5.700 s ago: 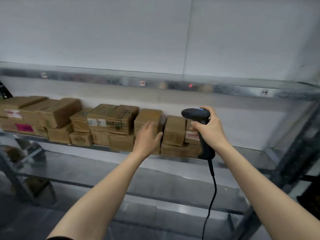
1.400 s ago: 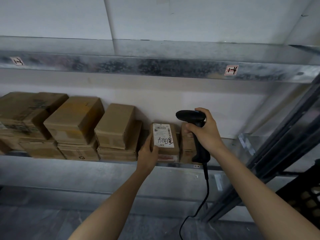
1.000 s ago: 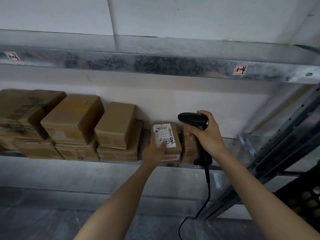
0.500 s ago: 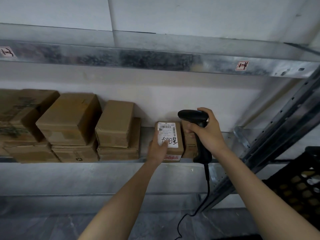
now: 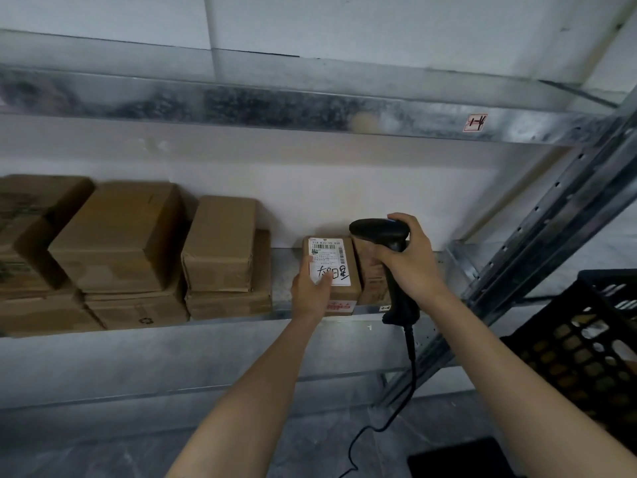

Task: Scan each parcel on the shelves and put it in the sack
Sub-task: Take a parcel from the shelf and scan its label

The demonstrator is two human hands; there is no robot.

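- The left grip [image 5: 310,291] holds a small brown parcel [image 5: 341,293] at the front of the metal shelf [image 5: 138,357]; its thumb lies on the lower left of the parcel's white label [image 5: 327,258] and its fingers curl round the parcel's left side
- The parcel is tilted so that the label faces the camera, showing a barcode along its top and black handwritten characters below
- The parcel's lower front face carries red print, and its bottom edge sits right at the shelf lip
- The right grip [image 5: 410,263] is wrapped tightly round the handle of a black barcode scanner [image 5: 375,229], whose head points left just above the parcel's top right corner
- The scanner's black cable [image 5: 410,367] hangs from the handle down towards the grey floor
- Another brown parcel [image 5: 370,284] stands just beside the held one, on its right, partly hidden by the scanner and hand
- Further left on the same shelf are stacks of brown boxes [image 5: 220,243], with a bare gap between them and the held parcel
- An upper shelf beam [image 5: 275,105] runs overhead
- A black lattice crate [image 5: 586,339] sits at the right edge, beyond the slanted upright post [image 5: 551,236]
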